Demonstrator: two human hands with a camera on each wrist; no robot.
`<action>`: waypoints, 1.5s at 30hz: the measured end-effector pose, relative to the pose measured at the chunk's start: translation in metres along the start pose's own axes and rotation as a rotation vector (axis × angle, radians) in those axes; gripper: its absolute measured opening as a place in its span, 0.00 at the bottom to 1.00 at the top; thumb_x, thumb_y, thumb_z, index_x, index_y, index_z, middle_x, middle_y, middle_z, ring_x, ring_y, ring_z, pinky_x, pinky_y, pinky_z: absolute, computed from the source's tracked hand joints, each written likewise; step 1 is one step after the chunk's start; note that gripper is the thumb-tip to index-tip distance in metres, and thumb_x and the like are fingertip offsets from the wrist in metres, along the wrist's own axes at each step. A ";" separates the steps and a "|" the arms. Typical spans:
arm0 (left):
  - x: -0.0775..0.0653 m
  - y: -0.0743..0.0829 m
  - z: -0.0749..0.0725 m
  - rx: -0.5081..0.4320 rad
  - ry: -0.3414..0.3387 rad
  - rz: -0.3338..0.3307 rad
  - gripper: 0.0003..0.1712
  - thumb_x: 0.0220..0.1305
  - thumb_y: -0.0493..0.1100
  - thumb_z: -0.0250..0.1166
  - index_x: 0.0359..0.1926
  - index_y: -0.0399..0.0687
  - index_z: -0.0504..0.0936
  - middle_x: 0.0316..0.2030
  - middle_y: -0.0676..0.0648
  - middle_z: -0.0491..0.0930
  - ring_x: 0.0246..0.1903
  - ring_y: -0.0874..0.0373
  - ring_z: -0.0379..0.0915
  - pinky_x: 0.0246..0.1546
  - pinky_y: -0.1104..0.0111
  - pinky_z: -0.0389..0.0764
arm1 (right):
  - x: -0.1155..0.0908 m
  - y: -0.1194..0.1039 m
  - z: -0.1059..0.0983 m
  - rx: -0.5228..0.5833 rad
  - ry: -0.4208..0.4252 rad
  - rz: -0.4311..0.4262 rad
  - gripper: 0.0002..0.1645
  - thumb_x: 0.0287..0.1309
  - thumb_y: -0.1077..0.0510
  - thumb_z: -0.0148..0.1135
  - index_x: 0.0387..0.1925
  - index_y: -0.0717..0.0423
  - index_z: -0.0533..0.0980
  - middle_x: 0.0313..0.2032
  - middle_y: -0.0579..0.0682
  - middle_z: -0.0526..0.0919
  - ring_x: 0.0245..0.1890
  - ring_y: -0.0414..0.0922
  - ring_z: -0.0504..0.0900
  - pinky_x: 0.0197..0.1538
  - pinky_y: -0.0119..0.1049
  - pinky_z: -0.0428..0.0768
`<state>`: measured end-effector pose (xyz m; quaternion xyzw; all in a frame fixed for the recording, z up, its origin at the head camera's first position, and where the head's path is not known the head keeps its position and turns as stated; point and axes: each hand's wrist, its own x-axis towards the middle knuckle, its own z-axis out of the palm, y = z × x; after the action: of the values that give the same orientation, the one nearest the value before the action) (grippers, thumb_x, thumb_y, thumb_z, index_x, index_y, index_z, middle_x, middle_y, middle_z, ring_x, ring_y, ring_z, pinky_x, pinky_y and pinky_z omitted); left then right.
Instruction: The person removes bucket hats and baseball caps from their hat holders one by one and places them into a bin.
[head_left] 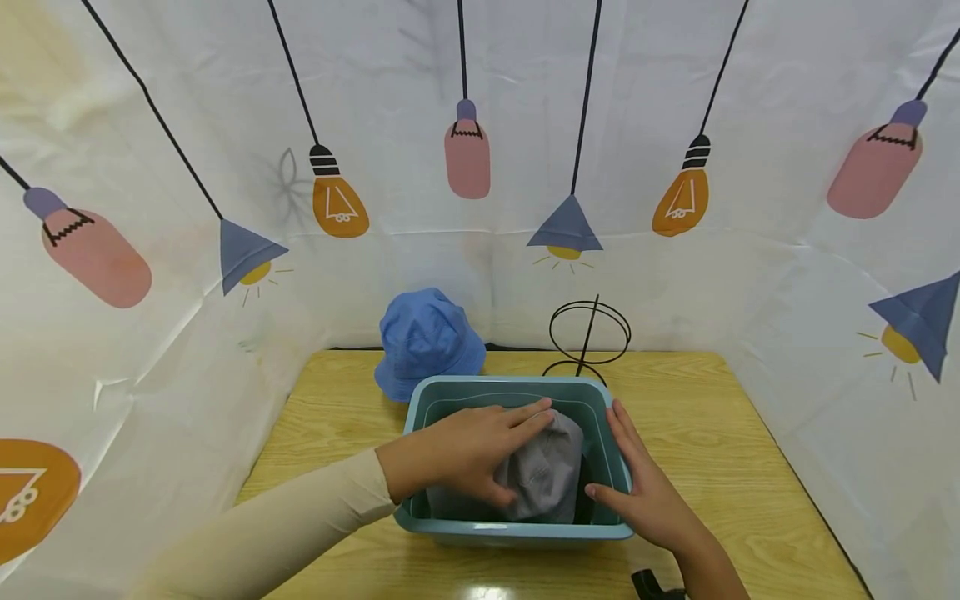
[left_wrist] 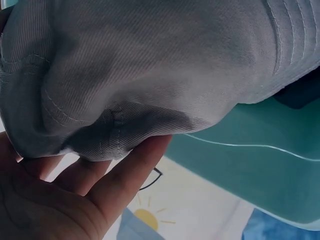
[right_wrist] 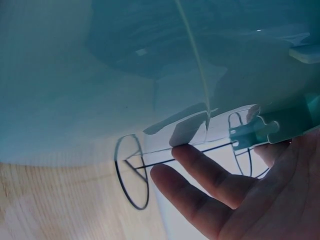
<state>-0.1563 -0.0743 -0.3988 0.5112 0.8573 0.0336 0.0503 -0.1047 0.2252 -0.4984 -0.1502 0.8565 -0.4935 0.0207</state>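
Observation:
A grey stitched cloth hat sits crown up inside a teal plastic bin. My left hand lies over the hat's left and upper side with fingers extended and thumb spread. In the left wrist view, those fingers touch the edge of the hat's crown. My right hand holds the bin's right rim, with its thumb over the inner side and fingers along the outer wall. The right wrist view shows the bin's outer wall above the fingers. Something dark lies beside the hat in the bin, partly hidden.
A blue bucket hat stands behind the bin at the left. Behind it at the right is a black wire stand. All rest on a wooden table, with a lamp-patterned white sheet around it. A black object lies near my right wrist.

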 end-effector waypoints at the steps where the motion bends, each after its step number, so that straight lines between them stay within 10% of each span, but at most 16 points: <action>1: 0.001 -0.001 0.000 0.001 -0.005 -0.002 0.69 0.55 0.68 0.76 0.84 0.52 0.45 0.84 0.53 0.43 0.67 0.51 0.73 0.66 0.58 0.77 | 0.000 0.000 0.000 -0.001 0.001 -0.004 0.66 0.60 0.53 0.75 0.85 0.41 0.39 0.83 0.40 0.31 0.82 0.64 0.34 0.64 0.84 0.49; 19: 0.018 -0.018 0.018 0.014 -0.066 -0.035 0.68 0.58 0.73 0.69 0.85 0.60 0.38 0.84 0.52 0.33 0.75 0.48 0.62 0.67 0.54 0.76 | 0.000 0.000 0.000 0.015 0.004 -0.021 0.65 0.61 0.53 0.74 0.84 0.40 0.39 0.83 0.41 0.31 0.82 0.65 0.34 0.64 0.85 0.48; 35: 0.018 -0.018 -0.010 0.053 -0.052 0.042 0.59 0.61 0.69 0.71 0.83 0.55 0.53 0.84 0.51 0.45 0.77 0.51 0.59 0.73 0.58 0.69 | 0.000 -0.003 0.000 0.018 -0.001 0.007 0.65 0.60 0.53 0.75 0.84 0.38 0.40 0.83 0.40 0.31 0.82 0.64 0.34 0.64 0.85 0.48; 45: 0.026 -0.025 0.015 0.035 -0.100 0.087 0.60 0.61 0.66 0.73 0.84 0.57 0.50 0.84 0.53 0.41 0.77 0.53 0.58 0.74 0.61 0.66 | -0.001 -0.003 -0.001 0.021 -0.008 0.010 0.65 0.61 0.52 0.74 0.84 0.39 0.40 0.83 0.39 0.30 0.82 0.64 0.34 0.64 0.85 0.49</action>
<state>-0.1887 -0.0634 -0.4175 0.5497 0.8313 -0.0046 0.0825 -0.1034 0.2249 -0.4957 -0.1475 0.8518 -0.5019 0.0282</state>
